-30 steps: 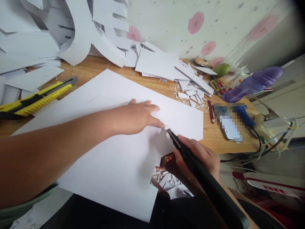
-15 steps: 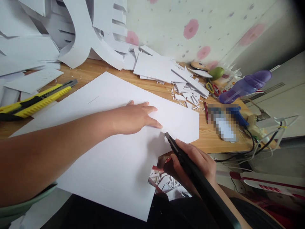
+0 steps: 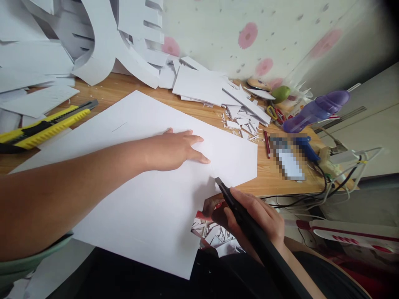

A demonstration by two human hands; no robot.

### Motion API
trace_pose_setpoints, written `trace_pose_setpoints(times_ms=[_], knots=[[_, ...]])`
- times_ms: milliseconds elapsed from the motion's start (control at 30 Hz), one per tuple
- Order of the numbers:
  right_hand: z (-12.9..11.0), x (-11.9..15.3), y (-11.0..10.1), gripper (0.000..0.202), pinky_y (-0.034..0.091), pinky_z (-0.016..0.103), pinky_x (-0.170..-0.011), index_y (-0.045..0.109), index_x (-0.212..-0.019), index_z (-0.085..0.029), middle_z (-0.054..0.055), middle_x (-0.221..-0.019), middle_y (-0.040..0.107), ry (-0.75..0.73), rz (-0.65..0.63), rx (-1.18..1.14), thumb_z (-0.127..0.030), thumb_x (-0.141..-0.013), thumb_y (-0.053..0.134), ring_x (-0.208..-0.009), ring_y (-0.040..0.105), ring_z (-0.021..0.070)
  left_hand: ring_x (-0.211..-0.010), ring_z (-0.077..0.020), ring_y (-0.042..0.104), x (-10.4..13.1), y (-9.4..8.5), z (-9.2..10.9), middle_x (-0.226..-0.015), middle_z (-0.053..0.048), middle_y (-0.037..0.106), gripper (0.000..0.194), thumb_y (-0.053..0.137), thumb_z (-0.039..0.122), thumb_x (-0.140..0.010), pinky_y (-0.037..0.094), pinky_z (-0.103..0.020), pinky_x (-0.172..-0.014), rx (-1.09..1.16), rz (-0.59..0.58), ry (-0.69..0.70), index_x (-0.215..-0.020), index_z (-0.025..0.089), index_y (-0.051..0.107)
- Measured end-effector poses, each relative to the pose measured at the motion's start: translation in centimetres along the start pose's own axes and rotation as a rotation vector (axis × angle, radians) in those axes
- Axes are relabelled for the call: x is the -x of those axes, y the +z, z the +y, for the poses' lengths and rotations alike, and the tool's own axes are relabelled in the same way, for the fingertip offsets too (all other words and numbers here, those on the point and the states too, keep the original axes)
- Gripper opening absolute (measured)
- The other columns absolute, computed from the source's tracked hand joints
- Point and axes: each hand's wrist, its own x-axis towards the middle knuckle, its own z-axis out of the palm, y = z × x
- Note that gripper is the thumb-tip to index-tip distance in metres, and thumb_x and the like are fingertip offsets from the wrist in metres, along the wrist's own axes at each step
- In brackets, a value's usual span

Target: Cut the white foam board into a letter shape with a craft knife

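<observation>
A large white board (image 3: 162,199) lies on the wooden table (image 3: 311,182) and juts over its front edge. My left hand (image 3: 174,150) rests flat on the board with its fingers spread. In my right hand (image 3: 262,216) is a black cutter knife (image 3: 246,220), my fingers wrapped round it. The knife's blade tip is at the board, a little below and right of my left thumb. A short thin line shows on the board's upper left part.
A yellow cutter (image 3: 52,124) lies at the left. White cut pieces (image 3: 199,85) and scraps stand along the wall. At the right are a purple bottle (image 3: 316,112), a red pen (image 3: 267,144), a blue tool (image 3: 307,148) and cables. Below the edge is a box of scraps (image 3: 218,234).
The knife's tip has moved slightly down the board, away from my left thumb. My left hand stays on the board. The whole view has shifted a little.
</observation>
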Motion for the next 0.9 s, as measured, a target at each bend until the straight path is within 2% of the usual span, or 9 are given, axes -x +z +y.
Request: trace_pose_setpoints(times_ms=[200, 400, 633, 900], knots=[[0.0, 0.5, -0.3, 0.042, 0.060, 0.033, -0.061, 0.059, -0.125, -0.019, 0.007, -0.088, 0.073, -0.036, -0.001, 0.012, -0.014, -0.083, 0.061, -0.070, 0.071, 0.0203, -0.150, -0.0299, 0.008, 0.0, 0.4, -0.5, -0.162, 0.007, 0.017, 0.100, 0.034, -0.016, -0.067, 0.017, -0.068, -0.109, -0.026, 0.010, 0.016, -0.132, 0.059, 0.043], [-0.3, 1.1, -0.8, 0.046, 0.060, 0.030, -0.068, 0.059, -0.125, -0.016, 0.008, -0.094, 0.074, -0.064, -0.007, 0.040, -0.010, -0.080, 0.065, -0.077, 0.071, 0.0187, -0.149, -0.0308, 0.009, 0.0, 0.4, -0.6, -0.162, 0.012, 0.017, 0.095, 0.033, -0.014, -0.071, 0.013, -0.068, -0.111, -0.002, 0.028, 0.014, -0.131, 0.059, 0.046], [-0.2, 2.2, -0.9, 0.050, 0.060, 0.034, -0.074, 0.056, -0.129, -0.010, 0.012, -0.095, 0.074, -0.101, -0.007, 0.053, -0.007, -0.080, 0.062, -0.086, 0.071, 0.0225, -0.150, -0.0296, 0.007, 0.3, 0.0, -0.2, -0.162, 0.011, 0.014, 0.094, 0.032, -0.014, -0.074, 0.014, -0.067, -0.111, -0.033, -0.013, -0.022, -0.131, 0.059, 0.045], [-0.8, 3.5, -0.7, 0.054, 0.059, 0.035, -0.076, 0.052, -0.134, -0.007, 0.013, -0.094, 0.072, -0.064, -0.006, -0.018, -0.004, -0.081, 0.062, -0.088, 0.069, 0.0224, -0.150, -0.0289, 0.007, 0.3, 0.0, -0.5, -0.163, 0.009, 0.013, 0.096, 0.032, -0.015, -0.072, 0.016, -0.067, -0.111, -0.097, -0.008, -0.012, -0.133, 0.058, 0.044]])
